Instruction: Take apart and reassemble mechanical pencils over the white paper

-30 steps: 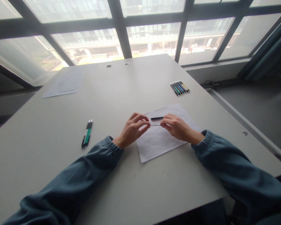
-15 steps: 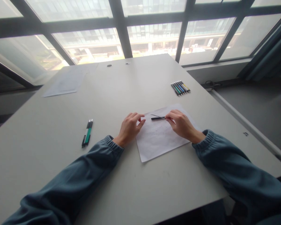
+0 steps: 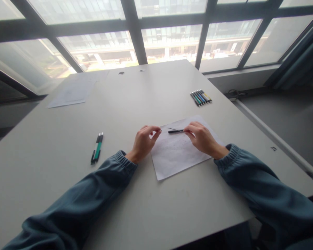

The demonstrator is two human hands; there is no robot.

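A white paper sheet [image 3: 177, 156] lies on the grey table [image 3: 146, 208] in front of me. My right hand [image 3: 202, 139] rests on the sheet's far part and pinches the end of a thin pen refill [image 3: 175, 129], which sits just above a short black pen barrel [image 3: 175, 131] lying on the paper. My left hand [image 3: 143, 142] is at the sheet's left edge. Its fingers are loosely curled and lifted, with the tips a short gap from the barrel's left end. I see nothing in it.
Two pens [image 3: 97, 152], one green and one pale, lie side by side at the left. A row of several pens [image 3: 200, 97] sits at the far right near the table edge. More paper [image 3: 73, 92] lies far left. Windows stand behind the table.
A second ago both hands held the thin refill between them. My left hand let go and curled its fingers; my right hand carried the refill up beside the black barrel.
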